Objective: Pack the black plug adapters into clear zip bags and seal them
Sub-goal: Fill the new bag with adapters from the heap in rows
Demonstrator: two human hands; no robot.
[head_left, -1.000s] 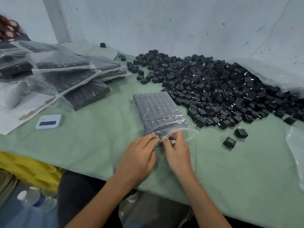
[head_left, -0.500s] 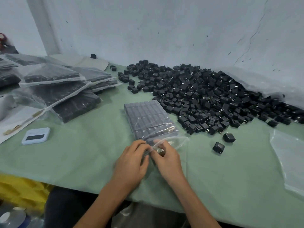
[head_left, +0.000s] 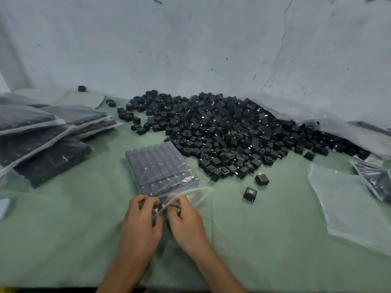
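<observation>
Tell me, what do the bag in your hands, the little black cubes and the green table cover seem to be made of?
Bag: thin clear plastic film, glossy; it wrinkles and glints, contents show through.
Black cubes: probably moulded hard plastic, matt, with small bright prongs that look like metal.
Green cover: likely cloth or felt; dull, no shine, soft creases.

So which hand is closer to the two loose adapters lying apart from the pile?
The right hand. It pinches the bag's open end, just left of the two loose adapters. The left hand pinches the same end, farther left.
</observation>
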